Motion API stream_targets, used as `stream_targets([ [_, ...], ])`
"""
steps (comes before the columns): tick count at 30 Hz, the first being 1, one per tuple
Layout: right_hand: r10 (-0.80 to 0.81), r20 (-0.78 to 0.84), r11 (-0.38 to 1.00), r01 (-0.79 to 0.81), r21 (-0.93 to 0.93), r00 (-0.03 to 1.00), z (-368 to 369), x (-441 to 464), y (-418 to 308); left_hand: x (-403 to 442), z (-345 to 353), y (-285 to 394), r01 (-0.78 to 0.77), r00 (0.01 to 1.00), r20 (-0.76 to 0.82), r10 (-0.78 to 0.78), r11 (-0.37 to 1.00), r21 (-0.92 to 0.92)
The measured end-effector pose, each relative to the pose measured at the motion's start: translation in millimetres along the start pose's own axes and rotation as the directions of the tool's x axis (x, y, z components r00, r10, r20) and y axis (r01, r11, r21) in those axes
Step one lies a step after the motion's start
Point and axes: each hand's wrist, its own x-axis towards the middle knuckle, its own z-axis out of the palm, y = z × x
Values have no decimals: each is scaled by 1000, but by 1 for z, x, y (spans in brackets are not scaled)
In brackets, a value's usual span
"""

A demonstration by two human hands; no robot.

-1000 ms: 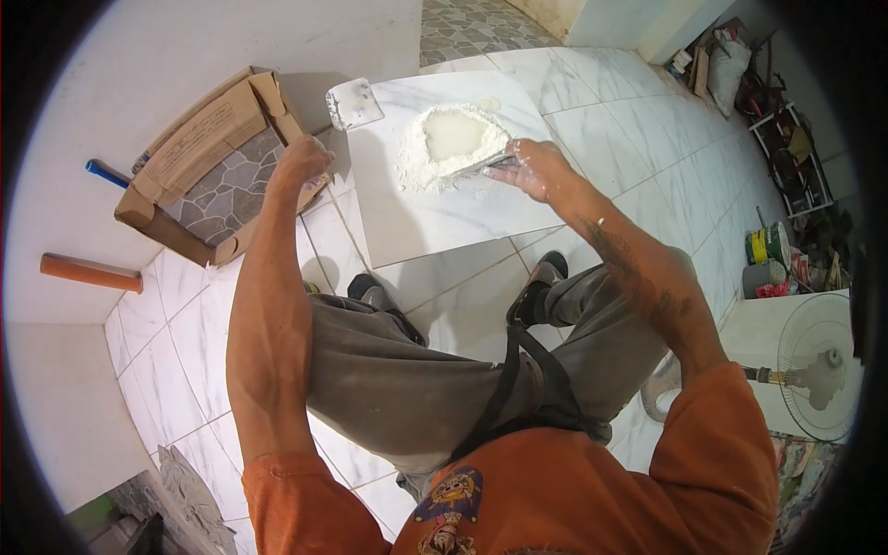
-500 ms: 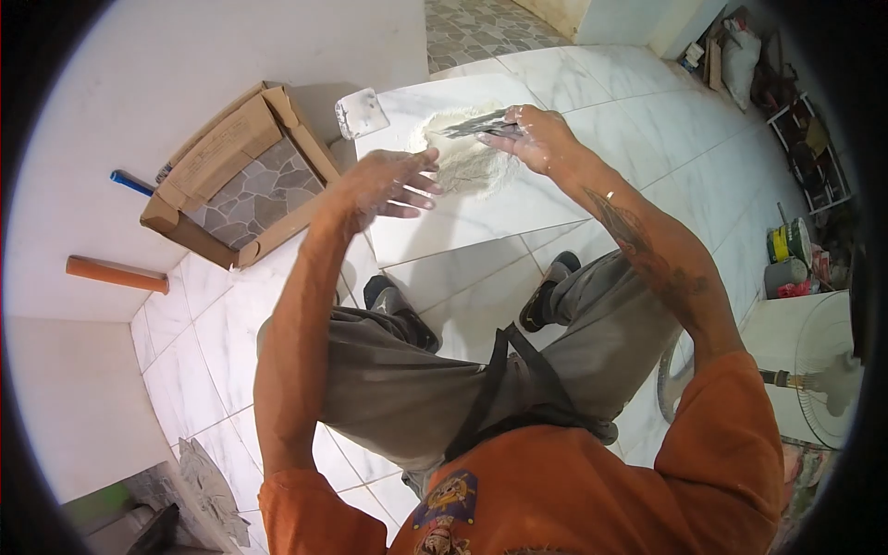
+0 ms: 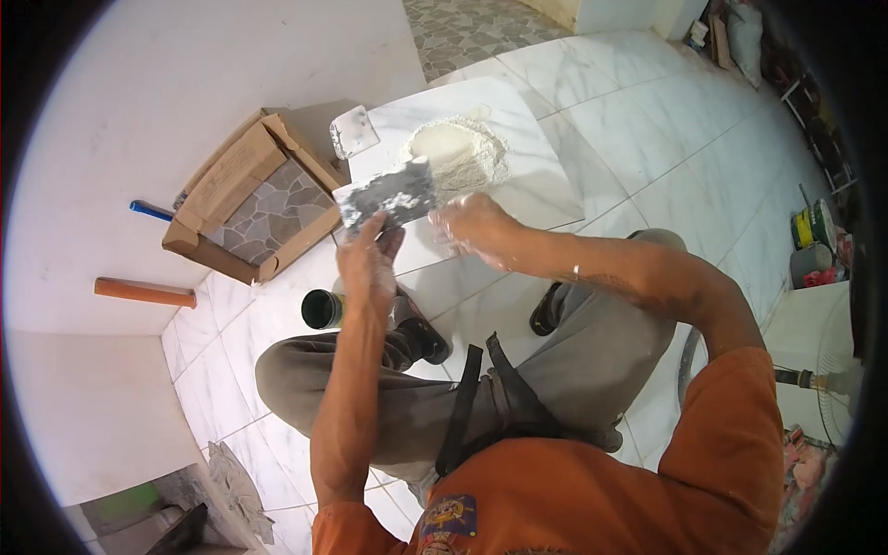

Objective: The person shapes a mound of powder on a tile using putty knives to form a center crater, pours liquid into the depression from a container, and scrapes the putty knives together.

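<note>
My left hand grips a flat rectangular grey scraper plate, smeared with white powder, thumb on its upper face. My right hand is beside the plate's right edge with curled, whitened fingers; anything in them is hidden. Beyond both hands lies a heap of off-white powder with a smooth pale pool in its hollow. The heap rests on a white marbled tile. A small white-smeared slab sits at the tile's far left corner.
A dark-mouthed tub stands by my left leg. An open cardboard box leans near the wall, with an orange bar and a blue-handled tool nearby. At the right are a fan and several containers.
The grey plate has passed from my right hand to my left and come nearer to me. My right hand has drawn back from over the powder. The tub has come into view.
</note>
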Motion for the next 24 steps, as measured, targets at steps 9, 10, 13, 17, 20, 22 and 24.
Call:
stream_targets([
  [9,171,396,722,159,-674,902,-9,-51,-22,54,-52,34,213,977,-112,-183,891,400],
  [10,141,432,671,236,-703,891,-10,-52,-18,59,-55,31,244,970,-119,-213,866,438],
  [13,103,516,549,384,-742,851,-18,-57,-10,68,-65,18,329,944,-181,-275,770,547],
  [17,130,533,519,400,-755,836,-24,-65,-11,74,-65,6,375,927,-235,-292,724,580],
  [20,153,508,522,367,-770,848,-27,-68,-14,84,-54,0,343,939,-189,-287,739,579],
  [22,136,503,523,369,-768,854,-30,-70,-13,91,-44,-4,318,947,-145,-288,756,573],
  [24,76,519,508,415,-755,852,-33,-71,-11,101,-38,-7,305,951,-153,-268,740,600],
])
